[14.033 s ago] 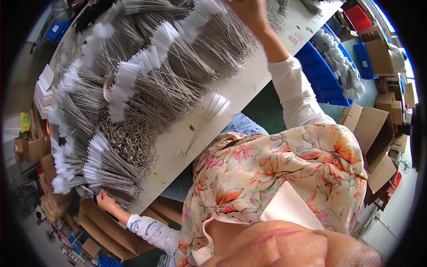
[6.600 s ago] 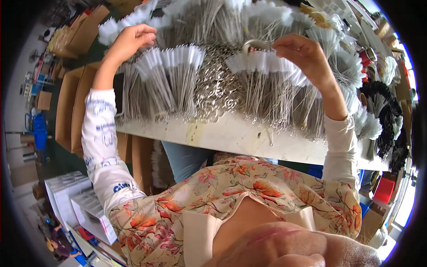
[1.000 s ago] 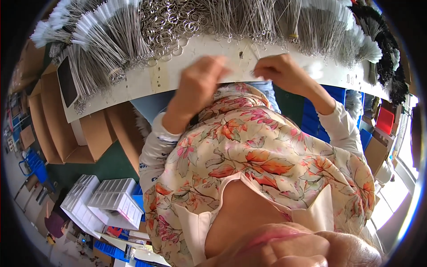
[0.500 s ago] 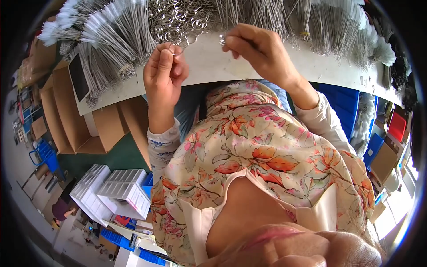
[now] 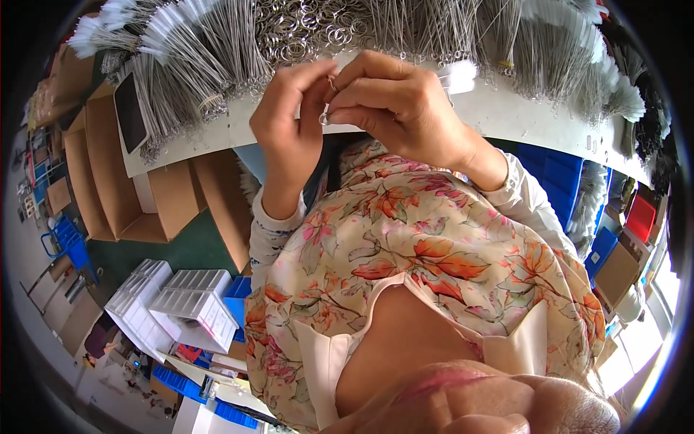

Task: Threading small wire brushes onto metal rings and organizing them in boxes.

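My left hand (image 5: 293, 116) is closed, fingertips pinching a small metal ring (image 5: 332, 84), mostly covered by the fingers. Against it, my right hand (image 5: 405, 105) is closed too, thumb and forefinger at the same spot. A small shiny loop (image 5: 324, 117) shows between the fingertips. A white bristle tuft (image 5: 460, 77) sticks out beyond the back of my right hand; it looks like the end of a wire-stemmed brush held there, its stem hidden by the hand. Both hands are above the near edge of the pale table (image 5: 506, 112). A heap of metal rings (image 5: 311, 32) lies just beyond.
Bundles of wire-stemmed brushes (image 5: 199, 50) lie left of the rings, more bundles (image 5: 549, 61) to the right. A dark flat device (image 5: 130, 112) is at the table's left end. Cardboard boxes (image 5: 119, 188), white crates (image 5: 191, 307) and blue bins (image 5: 549, 170) stand below table height.
My hands have come together; before, they were apart, the left with a ring, the right pinching something small and shiny. The white bristle tuft has come into view beside my right hand.
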Demonstrator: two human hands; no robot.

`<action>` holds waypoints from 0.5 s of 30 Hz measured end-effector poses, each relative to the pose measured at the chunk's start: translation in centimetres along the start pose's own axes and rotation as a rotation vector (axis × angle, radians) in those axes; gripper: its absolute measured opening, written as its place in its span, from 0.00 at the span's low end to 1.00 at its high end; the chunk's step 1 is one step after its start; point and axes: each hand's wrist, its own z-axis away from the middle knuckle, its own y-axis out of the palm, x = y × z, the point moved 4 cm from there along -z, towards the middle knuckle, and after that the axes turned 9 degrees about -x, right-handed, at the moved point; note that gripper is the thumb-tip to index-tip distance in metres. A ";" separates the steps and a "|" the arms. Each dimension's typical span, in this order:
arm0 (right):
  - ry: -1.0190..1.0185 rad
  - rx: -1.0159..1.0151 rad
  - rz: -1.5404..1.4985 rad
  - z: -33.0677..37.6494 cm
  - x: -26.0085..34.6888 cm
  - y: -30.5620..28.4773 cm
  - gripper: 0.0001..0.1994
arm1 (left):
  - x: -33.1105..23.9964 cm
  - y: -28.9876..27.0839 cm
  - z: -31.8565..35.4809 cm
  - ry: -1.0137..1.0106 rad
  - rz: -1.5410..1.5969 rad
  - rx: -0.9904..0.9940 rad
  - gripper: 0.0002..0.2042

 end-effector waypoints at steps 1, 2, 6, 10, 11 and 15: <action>0.003 0.001 -0.002 -0.1 -0.1 0.0 0.03 | -0.1 -0.4 -0.1 0.208 -0.179 0.013 0.10; -0.005 -0.010 -0.034 -0.2 -0.1 0.0 0.04 | -0.3 -0.5 0.1 0.205 -0.181 0.014 0.10; -0.007 -0.029 -0.124 -0.1 0.0 -0.3 0.06 | 0.5 -0.9 0.6 -0.309 0.285 -0.014 0.07; -0.082 -0.098 -0.068 0.0 0.3 -0.2 0.06 | 0.2 -0.8 0.5 -0.552 0.690 0.015 0.08; -0.116 -0.110 -0.059 0.0 0.4 -0.3 0.06 | -0.2 -0.7 0.4 -0.588 0.837 0.006 0.09; -0.159 -0.105 -0.014 -0.1 0.8 -0.4 0.06 | -0.1 -1.2 0.3 -0.509 0.831 0.047 0.10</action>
